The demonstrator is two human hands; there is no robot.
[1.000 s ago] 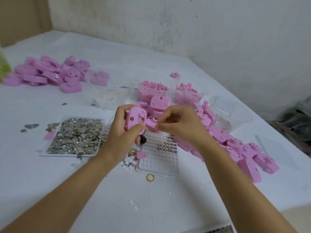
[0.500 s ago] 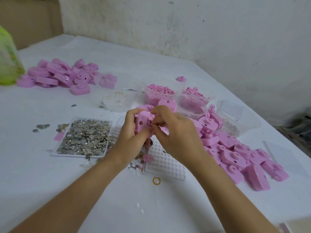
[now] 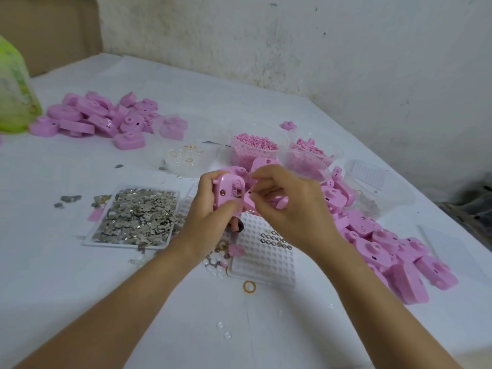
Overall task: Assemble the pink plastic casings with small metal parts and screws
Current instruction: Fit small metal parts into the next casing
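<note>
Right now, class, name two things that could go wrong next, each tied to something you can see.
1. The left hand grips the pink casing in the air while the right hand picks at its open side; a small part could slip and get lost among the loose bits below.
2. That hand also hangs above the white dimpled tray; lowering it might scatter the round metal pieces.

Green translucent plastic container (image 3: 14,86) cut off by left edge. Left hand (image 3: 210,222) covers lower part of pink plastic casing (image 3: 226,187). Right hand (image 3: 292,209) fingertips: pinched part, if any, too small. Dark heap (image 3: 471,209) far right: blurred.
</note>
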